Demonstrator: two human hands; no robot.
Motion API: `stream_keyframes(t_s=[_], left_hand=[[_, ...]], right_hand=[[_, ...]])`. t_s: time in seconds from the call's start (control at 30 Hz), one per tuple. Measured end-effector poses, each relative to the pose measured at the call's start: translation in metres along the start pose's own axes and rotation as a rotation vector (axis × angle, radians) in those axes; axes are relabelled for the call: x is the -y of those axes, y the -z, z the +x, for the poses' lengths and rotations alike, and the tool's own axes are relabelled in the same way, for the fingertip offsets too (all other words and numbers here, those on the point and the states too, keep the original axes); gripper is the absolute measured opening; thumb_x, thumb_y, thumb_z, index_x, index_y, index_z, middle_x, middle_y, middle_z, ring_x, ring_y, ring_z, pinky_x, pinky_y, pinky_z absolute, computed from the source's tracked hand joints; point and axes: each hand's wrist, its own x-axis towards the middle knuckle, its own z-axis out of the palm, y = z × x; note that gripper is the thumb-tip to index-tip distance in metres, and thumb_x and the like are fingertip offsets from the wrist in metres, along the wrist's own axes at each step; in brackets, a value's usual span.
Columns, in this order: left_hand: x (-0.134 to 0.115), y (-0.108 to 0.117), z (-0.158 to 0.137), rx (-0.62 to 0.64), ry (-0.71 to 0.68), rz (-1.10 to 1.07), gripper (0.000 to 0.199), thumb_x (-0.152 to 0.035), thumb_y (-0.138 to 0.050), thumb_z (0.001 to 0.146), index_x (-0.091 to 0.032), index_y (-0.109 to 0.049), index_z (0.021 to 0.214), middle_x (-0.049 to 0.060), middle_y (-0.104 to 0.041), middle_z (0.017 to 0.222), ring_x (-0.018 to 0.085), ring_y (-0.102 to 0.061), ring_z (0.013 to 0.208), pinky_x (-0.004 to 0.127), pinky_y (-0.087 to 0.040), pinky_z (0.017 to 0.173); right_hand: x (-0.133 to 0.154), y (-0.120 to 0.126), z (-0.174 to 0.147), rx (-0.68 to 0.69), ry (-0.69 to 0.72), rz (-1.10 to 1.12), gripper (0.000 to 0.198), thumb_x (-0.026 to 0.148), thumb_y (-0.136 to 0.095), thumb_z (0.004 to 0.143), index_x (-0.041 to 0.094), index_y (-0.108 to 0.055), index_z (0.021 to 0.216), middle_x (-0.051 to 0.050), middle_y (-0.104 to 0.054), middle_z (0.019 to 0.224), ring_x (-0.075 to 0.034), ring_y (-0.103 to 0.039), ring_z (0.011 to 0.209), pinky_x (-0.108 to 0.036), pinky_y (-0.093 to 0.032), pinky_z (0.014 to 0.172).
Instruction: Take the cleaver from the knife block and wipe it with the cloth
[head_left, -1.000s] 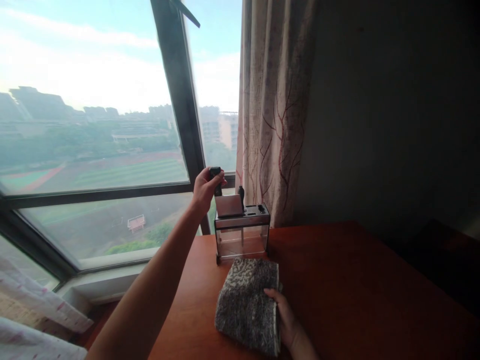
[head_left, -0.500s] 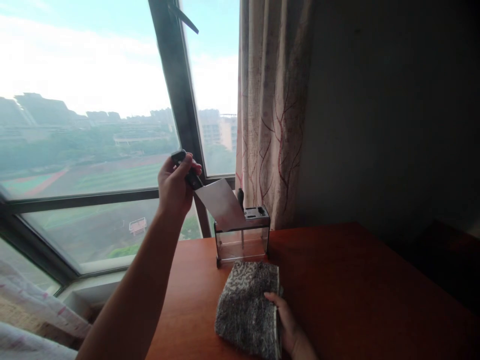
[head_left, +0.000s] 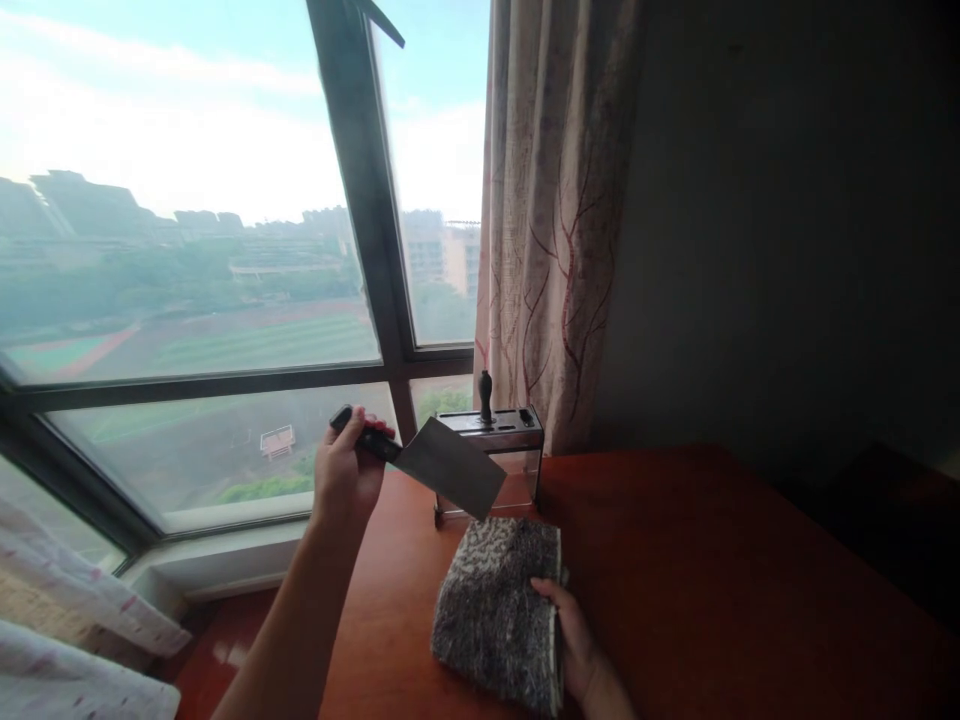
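Observation:
My left hand (head_left: 350, 465) is closed round the black handle of a cleaver (head_left: 455, 469), whose broad blade points right and downward. The blade hangs in front of a clear-walled knife block (head_left: 530, 440) with slots in its dark top. Upright in that block stands another tool with a black handle (head_left: 485, 396). Lower down, my right hand (head_left: 574, 635) grips the right edge of a folded grey towel (head_left: 499, 610), thumb on top and the other fingers hidden beneath. The blade's lower tip is close above the towel's far edge; I cannot tell if they touch.
The reddish-brown wooden table (head_left: 697, 570) runs under the block and towel. Behind it are a dark-framed window (head_left: 390, 300) and a patterned curtain (head_left: 559, 220). More curtain fabric (head_left: 75, 660) hangs at the lower left. A dark wall (head_left: 787, 230) rises on the right.
My left hand has lowered the cleaver, bringing its blade from above the knife block's top to in front of it, nearer the towel. My right hand and the towel stay nearly the same.

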Motion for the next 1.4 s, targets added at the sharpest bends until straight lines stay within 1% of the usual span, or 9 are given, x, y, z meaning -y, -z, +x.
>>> stream_keyframes(t_s=[0.13,0.27,0.4,0.63,0.83,1.03,1.1,1.23,1.4], left_hand=[[0.020,0.029,-0.015,-0.047,0.239,-0.102,0.006,-0.014,-0.060,0.082,-0.015,-0.058,0.076,-0.003,-0.054,0.061,0.009,-0.055,0.056,0.023,-0.051,0.062],[0.041,0.054,-0.036,-0.136,0.425,-0.265,0.019,-0.012,-0.048,0.089,-0.013,-0.059,0.075,-0.001,-0.054,0.060,0.009,-0.054,0.055,0.024,-0.051,0.059],[0.067,0.076,-0.062,-0.223,0.538,-0.379,0.026,-0.011,-0.042,0.092,-0.014,-0.059,0.072,-0.001,-0.054,0.061,0.009,-0.055,0.056,0.026,-0.052,0.059],[0.115,0.101,-0.098,-0.298,0.577,-0.503,0.024,-0.009,-0.047,0.088,-0.016,-0.060,0.069,-0.001,-0.055,0.061,0.009,-0.057,0.058,0.025,-0.052,0.063],[0.108,0.108,-0.103,-0.242,0.637,-0.473,0.021,-0.007,-0.049,0.083,-0.019,-0.065,0.076,0.003,-0.064,0.073,0.015,-0.065,0.072,0.031,-0.055,0.073],[0.094,0.112,-0.111,-0.044,0.689,-0.235,0.029,-0.014,-0.058,0.077,-0.021,-0.067,0.104,0.010,-0.071,0.100,0.024,-0.064,0.101,0.036,-0.050,0.090],[0.094,0.113,-0.115,0.054,0.687,-0.123,0.026,-0.019,-0.061,0.078,-0.020,-0.068,0.103,0.010,-0.072,0.096,0.024,-0.065,0.097,0.034,-0.050,0.085],[0.093,0.117,-0.121,0.185,0.738,0.098,0.020,-0.028,-0.062,0.081,-0.019,-0.070,0.097,0.006,-0.071,0.078,0.017,-0.064,0.061,0.023,-0.047,0.052],[0.091,0.118,-0.130,0.196,0.803,0.077,0.019,-0.030,-0.062,0.080,-0.019,-0.072,0.092,0.010,-0.072,0.082,0.024,-0.067,0.077,0.033,-0.052,0.070]], right_hand=[[0.002,-0.002,-0.002,0.031,0.000,0.045,0.038,0.038,-0.066,0.069,0.009,-0.068,0.094,-0.014,-0.074,0.085,-0.030,-0.069,0.083,-0.043,-0.048,0.083],[0.007,-0.004,-0.008,0.091,0.096,0.089,0.051,0.046,-0.066,0.069,0.012,-0.066,0.106,-0.014,-0.073,0.096,-0.032,-0.066,0.093,-0.047,-0.044,0.089],[0.010,0.000,-0.010,0.139,0.115,0.111,0.060,0.056,-0.063,0.070,0.014,-0.065,0.113,-0.014,-0.072,0.101,-0.034,-0.063,0.101,-0.050,-0.041,0.092],[0.005,0.004,-0.010,0.039,0.211,0.115,0.063,0.061,-0.065,0.068,0.014,-0.067,0.110,-0.014,-0.073,0.097,-0.035,-0.063,0.102,-0.051,-0.042,0.092],[0.006,-0.006,-0.011,0.022,0.219,0.120,0.053,0.054,-0.062,0.073,0.015,-0.068,0.109,-0.012,-0.074,0.097,-0.034,-0.065,0.097,-0.051,-0.044,0.089],[0.009,-0.003,-0.007,0.039,0.183,0.074,0.068,0.064,-0.059,0.072,0.017,-0.061,0.121,-0.012,-0.073,0.101,-0.034,-0.065,0.099,-0.052,-0.045,0.088],[0.011,0.001,-0.005,-0.011,0.230,0.049,0.069,0.065,-0.061,0.070,0.017,-0.062,0.120,-0.011,-0.073,0.100,-0.034,-0.064,0.100,-0.051,-0.045,0.088],[0.014,0.010,-0.002,-0.127,0.364,0.015,0.066,0.061,-0.068,0.067,0.019,-0.063,0.117,-0.008,-0.074,0.098,-0.033,-0.063,0.103,-0.049,-0.046,0.090],[0.013,0.012,-0.004,-0.112,0.397,0.033,0.066,0.060,-0.068,0.067,0.020,-0.061,0.120,-0.007,-0.073,0.101,-0.033,-0.064,0.102,-0.049,-0.046,0.090]])
